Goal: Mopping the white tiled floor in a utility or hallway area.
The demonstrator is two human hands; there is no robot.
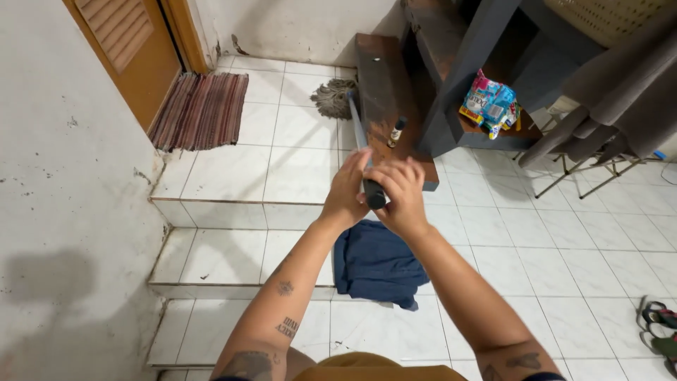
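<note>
Both my hands grip the near end of a mop handle [358,134], a grey pole with a black end. My left hand [345,191] wraps it from the left and my right hand [402,194] from the right, close together. The pole runs away from me up to a stringy grey mop head [333,97] that rests on the upper tiled landing [282,141] beside a dark wooden shelf. A crumpled blue cloth [374,262] lies on the floor below my hands, at the foot of the steps.
White tiled steps [211,268] rise at left toward a wooden door [127,49] with a striped mat [201,109]. A dark wooden shelf unit [395,92] holds a small bottle [396,132] and colourful packets [490,104]. A folding rack [585,173] stands right; sandals [659,328] lie far right.
</note>
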